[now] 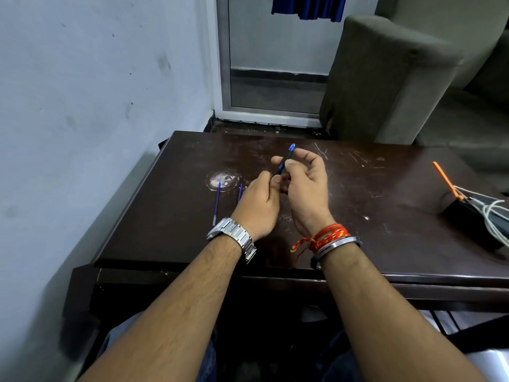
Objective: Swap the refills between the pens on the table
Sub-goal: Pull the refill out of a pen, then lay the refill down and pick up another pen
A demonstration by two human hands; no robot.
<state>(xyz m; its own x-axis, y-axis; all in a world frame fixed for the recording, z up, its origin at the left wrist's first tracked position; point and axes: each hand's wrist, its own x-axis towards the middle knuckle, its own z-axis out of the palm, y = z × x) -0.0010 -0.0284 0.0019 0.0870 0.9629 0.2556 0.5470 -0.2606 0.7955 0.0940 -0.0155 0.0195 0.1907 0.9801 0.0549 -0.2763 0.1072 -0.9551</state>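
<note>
Refills out already, by the look: two thin blue refills lying on the dark scratched wooden table, left of the hands, the nearer-right one half hidden behind the left hand. Blue-and-black pen barrel up over mid-table, pinched by right hand and left fingertips at its lower end; reinsertion seemingly all to come. Second pen nowhere visible, and barrel's lower end buried between the fingers.

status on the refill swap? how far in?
Done, apparently: two refills are out, one lying bare on the table at, the other partly hidden behind the left hand.
In hand: both hands hold one blue pen; the right hand grips its barrel. Whether it is being opened or closed, I can't tell.
Left: fitting the refills into swapped pens. No second pen body is visible.
</note>
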